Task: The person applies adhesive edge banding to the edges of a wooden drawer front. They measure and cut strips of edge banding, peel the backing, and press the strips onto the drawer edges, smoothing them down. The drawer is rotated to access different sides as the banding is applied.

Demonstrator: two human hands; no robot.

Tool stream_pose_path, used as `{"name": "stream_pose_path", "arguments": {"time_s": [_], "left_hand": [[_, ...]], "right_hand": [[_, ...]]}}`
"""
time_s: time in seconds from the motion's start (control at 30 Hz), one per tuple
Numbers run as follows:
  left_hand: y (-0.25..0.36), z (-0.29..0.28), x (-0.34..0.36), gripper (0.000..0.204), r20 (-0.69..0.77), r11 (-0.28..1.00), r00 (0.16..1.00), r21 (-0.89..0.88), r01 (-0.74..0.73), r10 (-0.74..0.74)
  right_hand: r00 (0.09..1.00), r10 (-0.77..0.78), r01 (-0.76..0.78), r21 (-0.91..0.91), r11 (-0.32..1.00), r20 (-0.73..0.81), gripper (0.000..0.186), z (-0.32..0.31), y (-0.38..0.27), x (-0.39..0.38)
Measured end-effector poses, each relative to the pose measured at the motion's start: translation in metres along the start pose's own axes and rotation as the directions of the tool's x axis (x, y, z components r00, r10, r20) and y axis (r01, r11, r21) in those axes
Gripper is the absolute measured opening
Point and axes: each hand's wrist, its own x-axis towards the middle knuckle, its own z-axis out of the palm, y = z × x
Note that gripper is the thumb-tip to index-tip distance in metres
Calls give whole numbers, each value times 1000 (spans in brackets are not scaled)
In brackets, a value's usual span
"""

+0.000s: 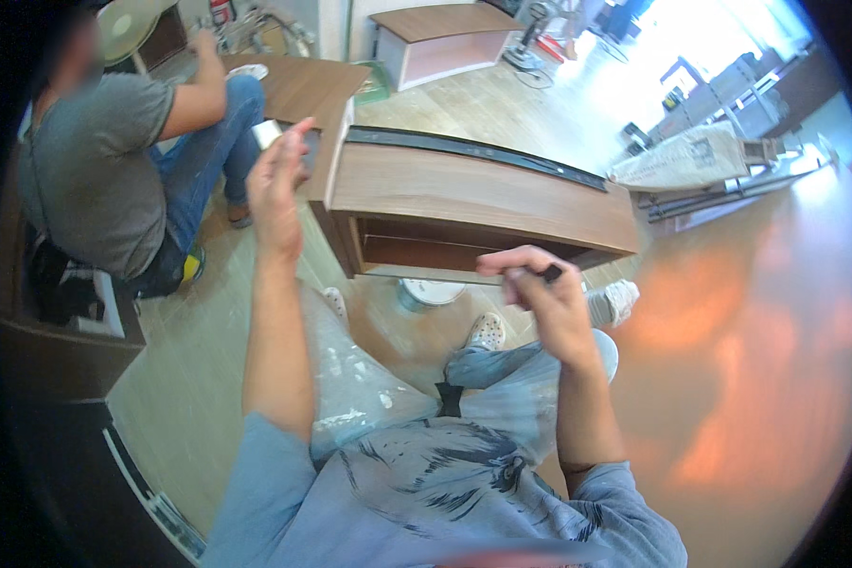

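Apparently, the wooden cabinet (412,192) is already a joined box; what remains, I can't tell.
From my remote post, left to right: the left hand (276,194) raised open near the cabinet's end, a dark strip (473,150) along its top, the right hand (545,301) curled around a small dark item (550,274).

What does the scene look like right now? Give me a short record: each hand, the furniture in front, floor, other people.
Left hand: raised, fingers extended
Right hand: fingers curled on a small dark object, kind unclear
Furniture: brown cabinet, open compartment facing the wearer
On cabinet: long dark strip along the far edge
Floor: round white-topped container by the cabinet
Co-worker: seated at left, grey shirt
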Motion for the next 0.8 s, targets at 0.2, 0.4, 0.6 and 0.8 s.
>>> {"name": "stream_pose_path", "arguments": {"time_s": [0.2, 0.4, 0.6, 0.8], "left_hand": [[10, -25, -6, 70, 157, 988, 988, -151, 16, 8], [1, -34, -39, 118, 248, 999, 968, -36, 39, -29], [-5, -31, -68, 77, 272, 832, 917, 545, 104, -292], [-8, -20, -72, 55, 200, 756, 945, 651, 68, -257]], "right_hand": [[834, 0, 71, 108, 992, -552, 25, -116, 36, -48], [712, 30, 61, 104, 993, -702, 44, -160, 79, -56], [746, -86, 61, -60, 996, -660, 74, -160, 107, -23], [733, -96, 31, -107, 994, -674, 62, -159, 135, 0]]}}
